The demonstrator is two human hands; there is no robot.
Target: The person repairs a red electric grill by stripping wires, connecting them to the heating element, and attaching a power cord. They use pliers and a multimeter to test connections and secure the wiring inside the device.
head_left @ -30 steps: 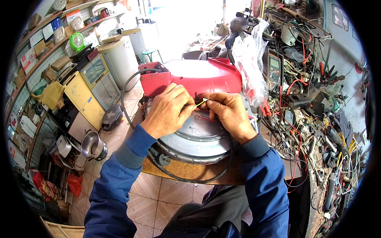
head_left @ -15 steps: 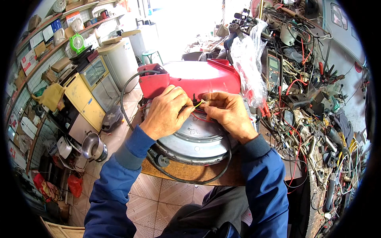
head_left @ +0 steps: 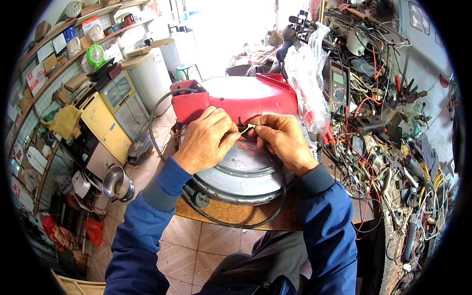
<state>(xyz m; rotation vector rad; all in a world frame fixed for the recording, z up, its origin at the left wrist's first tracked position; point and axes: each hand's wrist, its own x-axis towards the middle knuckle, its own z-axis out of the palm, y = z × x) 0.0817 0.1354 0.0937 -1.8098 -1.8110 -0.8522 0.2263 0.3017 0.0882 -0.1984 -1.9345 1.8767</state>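
Pinching the yellow wire (head_left: 245, 131) with my left hand (head_left: 209, 140) and its pale end with my right hand (head_left: 285, 142), fingertips closed, above the metal base (head_left: 231, 179) beside the red housing (head_left: 246, 102).

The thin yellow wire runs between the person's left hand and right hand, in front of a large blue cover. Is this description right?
Not fully: the large cover is red, not blue, as the head view shows. The thin yellow wire does run between the left hand and right hand, in front of it.
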